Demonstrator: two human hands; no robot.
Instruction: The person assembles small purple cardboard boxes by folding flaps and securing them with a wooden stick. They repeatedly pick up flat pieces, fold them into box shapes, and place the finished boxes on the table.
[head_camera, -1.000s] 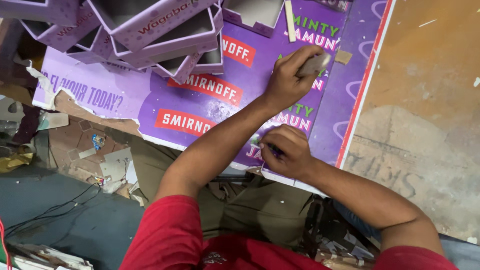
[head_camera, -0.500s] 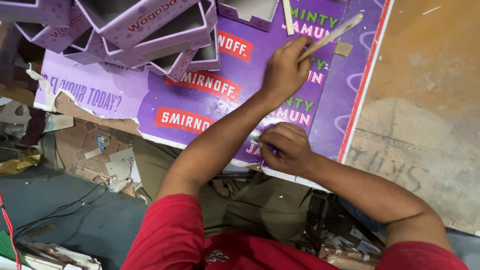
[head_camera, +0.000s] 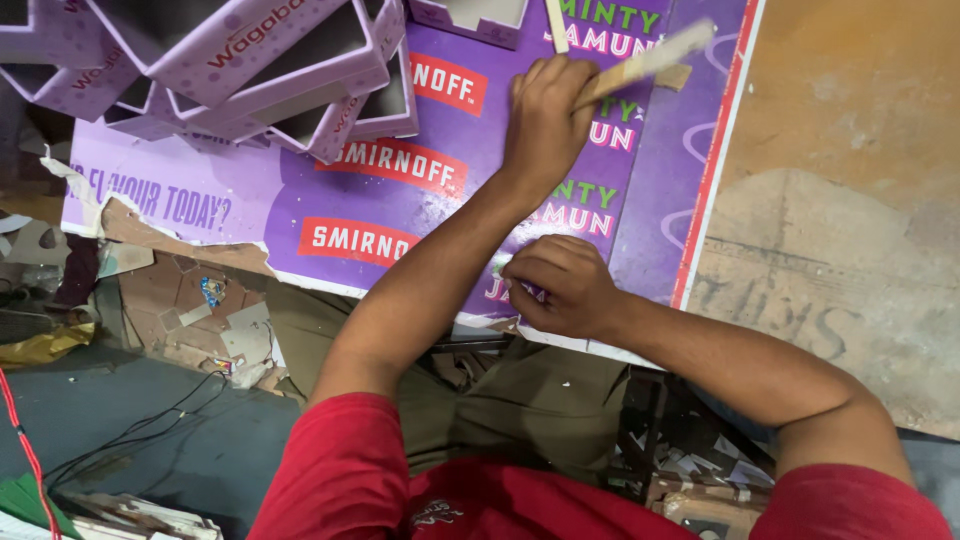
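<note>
Two hands: left hand fingers grip flat pale strip; right hand fingers curled, pressing glossy purple board.

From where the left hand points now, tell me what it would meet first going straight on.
The left hand, gripping a pale flat stick, points up the purple printed board; likely first is the thin pale strip just ahead, though depth is unclear.

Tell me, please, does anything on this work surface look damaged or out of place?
Yes: the purple printed sheet has a torn, ragged lower-left edge, exposing brown board. Cardboard scraps litter the floor below.
</note>
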